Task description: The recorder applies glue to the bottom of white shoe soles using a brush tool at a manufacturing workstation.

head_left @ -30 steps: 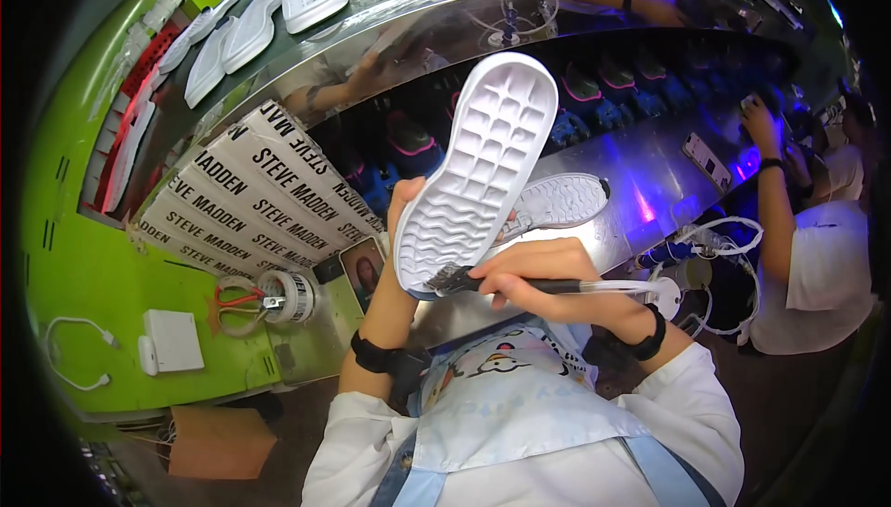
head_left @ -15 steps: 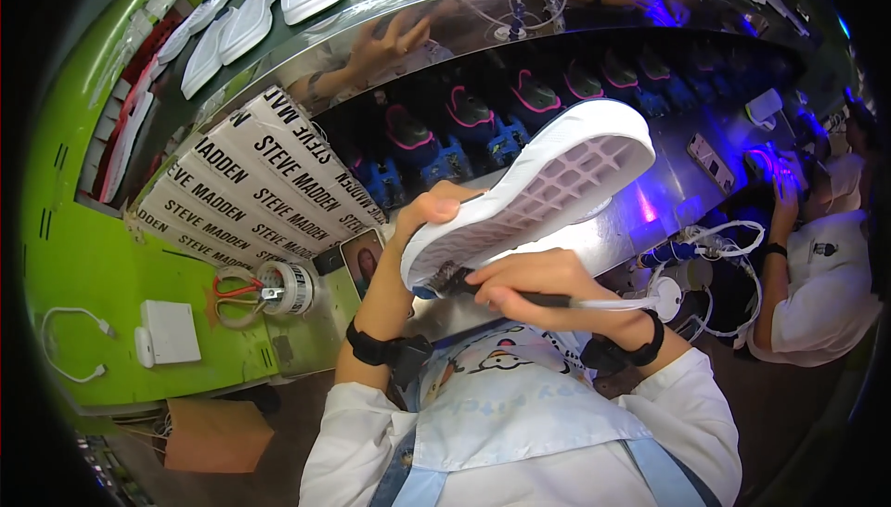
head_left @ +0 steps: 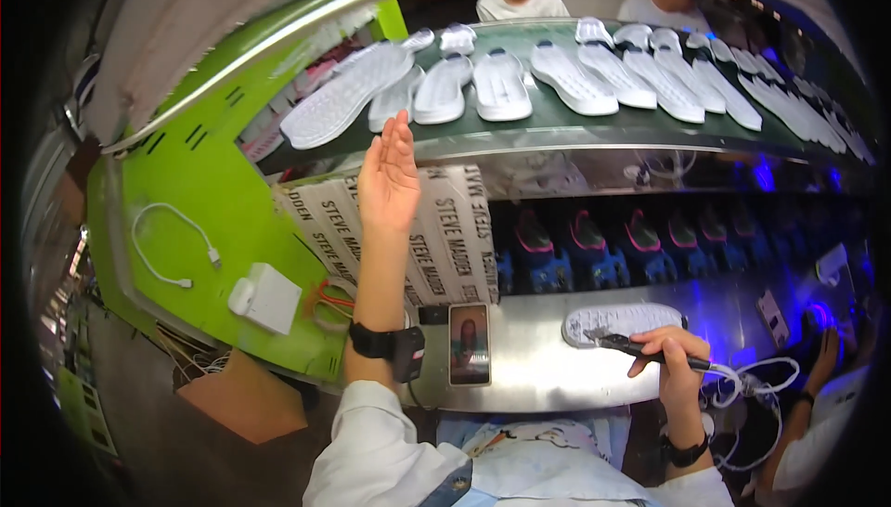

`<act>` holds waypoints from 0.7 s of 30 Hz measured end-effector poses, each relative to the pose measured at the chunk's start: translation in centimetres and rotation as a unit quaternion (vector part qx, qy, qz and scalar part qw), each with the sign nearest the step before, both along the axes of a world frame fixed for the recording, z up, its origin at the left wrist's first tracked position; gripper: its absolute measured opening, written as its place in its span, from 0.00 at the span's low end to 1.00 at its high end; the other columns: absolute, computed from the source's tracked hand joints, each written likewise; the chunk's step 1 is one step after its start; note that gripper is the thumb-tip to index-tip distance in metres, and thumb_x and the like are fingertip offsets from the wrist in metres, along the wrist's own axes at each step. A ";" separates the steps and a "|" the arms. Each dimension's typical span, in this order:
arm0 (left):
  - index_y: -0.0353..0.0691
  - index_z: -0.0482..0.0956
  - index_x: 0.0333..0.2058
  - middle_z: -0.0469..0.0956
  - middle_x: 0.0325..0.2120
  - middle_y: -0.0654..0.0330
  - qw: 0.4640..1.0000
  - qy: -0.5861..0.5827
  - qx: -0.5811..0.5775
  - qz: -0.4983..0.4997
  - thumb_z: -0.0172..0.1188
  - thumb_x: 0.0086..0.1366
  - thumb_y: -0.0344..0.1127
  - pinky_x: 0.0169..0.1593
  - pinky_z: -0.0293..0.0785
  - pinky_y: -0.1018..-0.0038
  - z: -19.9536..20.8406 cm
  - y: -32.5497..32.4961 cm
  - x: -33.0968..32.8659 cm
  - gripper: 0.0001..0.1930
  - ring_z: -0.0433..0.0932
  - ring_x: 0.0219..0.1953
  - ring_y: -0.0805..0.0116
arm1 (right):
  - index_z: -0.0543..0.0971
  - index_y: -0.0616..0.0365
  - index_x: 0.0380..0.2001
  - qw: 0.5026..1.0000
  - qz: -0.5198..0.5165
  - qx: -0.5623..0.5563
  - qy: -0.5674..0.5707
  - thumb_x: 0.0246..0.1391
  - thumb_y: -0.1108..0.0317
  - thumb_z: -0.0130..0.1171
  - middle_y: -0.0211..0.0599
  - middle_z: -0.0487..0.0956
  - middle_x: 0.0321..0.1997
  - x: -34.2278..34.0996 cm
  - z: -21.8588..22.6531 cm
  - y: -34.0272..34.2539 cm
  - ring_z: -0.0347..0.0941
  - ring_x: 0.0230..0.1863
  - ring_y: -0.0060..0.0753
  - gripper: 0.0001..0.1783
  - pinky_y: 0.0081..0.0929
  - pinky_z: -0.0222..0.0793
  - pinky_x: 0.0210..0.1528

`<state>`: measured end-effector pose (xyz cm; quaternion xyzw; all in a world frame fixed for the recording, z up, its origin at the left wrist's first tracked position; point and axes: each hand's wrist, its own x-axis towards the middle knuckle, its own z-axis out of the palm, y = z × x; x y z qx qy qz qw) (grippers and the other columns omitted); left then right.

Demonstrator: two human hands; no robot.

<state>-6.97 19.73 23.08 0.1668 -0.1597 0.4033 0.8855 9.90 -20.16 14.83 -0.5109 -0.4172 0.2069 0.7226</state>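
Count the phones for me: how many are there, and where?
2: one phone is on the metal bench, left of the right hand and its brush; the other phone is on it too, farther right, past that hand. More could be hidden.

head-worn left fisheye | faces down and forward | bench (head_left: pixel 524 382) near, belt (head_left: pixel 545 128) farther

We see a black brush (head_left: pixel 624 344), a greyish-white shoe part (head_left: pixel 624 319), white soles (head_left: pixel 574 82), a dark green belt (head_left: pixel 464 137), a lime-green table (head_left: pixel 200 177), a white carton (head_left: pixel 450 238) repeating black lettering, black wristbands (head_left: pixel 373 341), and dark shapes (head_left: pixel 640 231) outlined in pink.
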 end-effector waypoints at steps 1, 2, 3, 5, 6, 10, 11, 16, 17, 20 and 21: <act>0.30 0.59 0.58 0.69 0.53 0.48 0.991 0.094 0.028 0.087 0.39 0.67 0.26 0.47 0.77 0.67 0.9 1.4 -0.1 0.20 0.74 0.47 0.56 | 0.77 0.71 0.24 1.000 -0.006 -0.010 0.014 0.58 0.70 0.46 0.53 0.79 0.32 0.0 -0.2 0.1 0.78 0.21 0.38 0.16 0.28 0.75 0.29; 0.30 0.60 0.56 0.71 0.50 0.48 0.935 0.211 0.146 0.245 0.41 0.66 0.26 0.46 0.76 0.68 2.6 1.7 1.3 0.19 0.75 0.45 0.57 | 0.77 0.70 0.28 0.999 0.005 -0.016 0.035 0.56 0.73 0.48 0.53 0.78 0.37 0.3 -0.5 0.0 0.78 0.25 0.38 0.11 0.27 0.76 0.30; 0.30 0.62 0.54 0.73 0.47 0.48 0.826 0.318 0.253 0.391 0.43 0.65 0.27 0.45 0.75 0.69 4.7 2.2 2.8 0.18 0.76 0.42 0.58 | 0.77 0.70 0.28 0.999 0.004 -0.016 0.031 0.56 0.73 0.48 0.53 0.78 0.37 0.2 -0.7 -0.1 0.78 0.25 0.38 0.11 0.27 0.76 0.30; 0.27 0.63 0.54 0.73 0.47 0.44 0.501 0.557 0.337 0.571 0.55 0.61 0.41 0.51 0.68 0.63 6.2 11.0 0.6 0.28 0.74 0.46 0.53 | 0.76 0.69 0.33 0.999 0.016 0.002 0.047 0.52 0.78 0.51 0.55 0.75 0.44 -0.7 -0.8 0.5 0.79 0.31 0.38 0.07 0.27 0.77 0.31; 0.27 0.65 0.52 0.74 0.46 0.43 0.256 0.722 0.278 0.579 0.58 0.56 0.50 0.56 0.61 0.61 6.6 13.9 1.3 0.34 0.73 0.49 0.51 | 0.75 0.68 0.36 0.999 0.024 0.010 0.047 0.48 0.83 0.53 0.55 0.72 0.50 -0.8 -0.9 0.5 0.78 0.35 0.38 0.10 0.27 0.77 0.31; 0.29 0.75 0.37 0.76 0.38 0.43 0.365 0.749 0.371 0.410 0.62 0.52 0.41 0.40 0.70 0.65 6.2 19.3 -2.0 0.20 0.77 0.39 0.57 | 0.75 0.67 0.35 0.996 -0.022 -0.016 0.084 0.44 0.84 0.56 0.54 0.73 0.48 -1.1 -1.4 0.5 0.79 0.34 0.37 0.12 0.26 0.77 0.32; 0.30 0.76 0.34 0.76 0.36 0.45 0.512 0.684 0.356 0.378 0.61 0.52 0.37 0.30 0.72 0.68 5.7 19.1 -2.2 0.15 0.78 0.34 0.60 | 0.75 0.67 0.35 0.996 -0.025 -0.016 0.083 0.44 0.84 0.56 0.54 0.73 0.48 -0.7 -1.5 0.4 0.79 0.34 0.37 0.12 0.26 0.77 0.32; 0.27 0.69 0.50 0.76 0.41 0.50 0.753 0.460 0.230 0.412 0.55 0.53 0.32 0.48 0.72 0.71 2.8 1.3 -3.5 0.24 0.77 0.41 0.64 | 0.76 0.68 0.34 0.984 -0.062 -0.006 0.169 0.43 0.84 0.55 0.56 0.78 0.42 0.6 -2.3 0.0 0.78 0.29 0.34 0.11 0.25 0.74 0.33; 0.27 0.68 0.51 0.77 0.40 0.48 0.787 0.429 0.241 0.372 0.55 0.52 0.36 0.47 0.74 0.68 1.8 -3.2 -4.7 0.28 0.78 0.40 0.61 | 0.76 0.67 0.34 0.980 -0.052 0.025 0.193 0.43 0.83 0.55 0.55 0.78 0.42 0.7 -2.1 0.0 0.77 0.29 0.34 0.11 0.26 0.74 0.34; 0.23 0.65 0.52 0.77 0.39 0.41 0.980 0.151 -0.011 -0.128 0.51 0.49 0.41 0.43 0.78 0.64 -7.4 -9.2 -7.0 0.33 0.79 0.38 0.54 | 0.77 0.67 0.34 0.978 0.017 0.028 0.206 0.44 0.83 0.55 0.55 0.78 0.41 -0.7 -2.0 -0.1 0.76 0.33 0.34 0.10 0.27 0.73 0.40; 0.25 0.59 0.57 0.72 0.45 0.36 0.940 0.186 -0.006 -0.287 0.53 0.52 0.44 0.42 0.79 0.57 -10.4 -10.3 -6.6 0.37 0.79 0.39 0.48 | 0.77 0.67 0.34 0.980 0.052 0.012 0.194 0.44 0.83 0.56 0.54 0.78 0.41 -1.5 -2.1 0.0 0.76 0.35 0.34 0.10 0.26 0.72 0.41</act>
